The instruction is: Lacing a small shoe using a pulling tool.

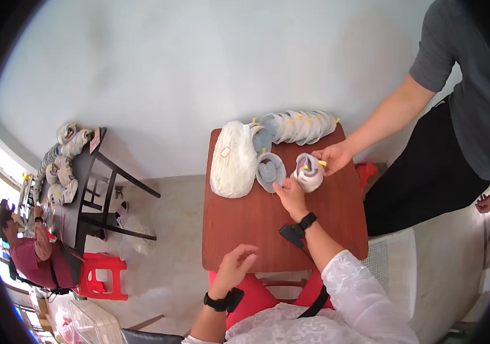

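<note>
My right hand (292,199) reaches over the table with thumb and fingers apart, its fingertips at the near left side of a white-and-grey cup-shaped fabric piece (310,177). That piece, which looks like a shoe upper, has yellow tabs. A co-worker's hand (335,157) grips it from the right. Just left of my fingertips lies a similar grey piece (269,171), its hollow facing up. My left hand (237,268) hovers over the near edge of the table, fingers loosely curved and apart, with nothing in it.
On the brown table (279,241) a white bundle (233,160) lies at left. A nested row of similar pieces (302,127) runs along the back. The co-worker stands at right. Further left, another person sits on a red stool (103,272) at a dark table (87,189) holding more pieces.
</note>
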`<move>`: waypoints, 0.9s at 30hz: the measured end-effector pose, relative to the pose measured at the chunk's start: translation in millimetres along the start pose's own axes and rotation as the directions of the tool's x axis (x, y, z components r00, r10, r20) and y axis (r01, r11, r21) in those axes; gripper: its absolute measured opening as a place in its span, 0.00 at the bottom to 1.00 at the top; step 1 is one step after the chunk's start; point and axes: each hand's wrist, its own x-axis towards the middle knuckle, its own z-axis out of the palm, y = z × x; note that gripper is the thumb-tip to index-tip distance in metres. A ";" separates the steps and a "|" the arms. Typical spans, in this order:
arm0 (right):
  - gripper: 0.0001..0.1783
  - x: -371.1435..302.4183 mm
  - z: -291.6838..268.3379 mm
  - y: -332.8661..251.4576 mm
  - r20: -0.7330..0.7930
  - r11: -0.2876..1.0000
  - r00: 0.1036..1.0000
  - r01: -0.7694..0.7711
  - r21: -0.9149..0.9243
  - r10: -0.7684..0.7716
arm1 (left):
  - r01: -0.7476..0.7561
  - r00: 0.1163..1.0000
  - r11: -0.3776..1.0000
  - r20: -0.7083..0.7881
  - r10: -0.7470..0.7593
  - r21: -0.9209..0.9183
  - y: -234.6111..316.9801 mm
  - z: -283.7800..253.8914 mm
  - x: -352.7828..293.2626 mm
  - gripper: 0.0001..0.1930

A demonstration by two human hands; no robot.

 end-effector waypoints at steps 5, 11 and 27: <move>0.15 -56.0 -40.6 -15.7 0.453 0.476 0.707 -0.703 0.528 0.542 | 0.023 0.997 0.981 -0.066 -0.036 -0.192 -21.9 -11.4 -18.6 0.09; 0.16 -77.2 -90.3 17.7 0.009 0.660 0.817 -0.473 0.583 0.577 | 0.054 0.990 0.958 -0.109 -0.088 -0.283 -33.5 -13.7 -24.3 0.09; 0.18 -59.8 -128.0 5.6 0.322 0.898 0.891 -0.394 0.195 0.321 | 0.072 0.988 0.962 -0.116 -0.106 -0.264 -9.4 0.8 -21.1 0.10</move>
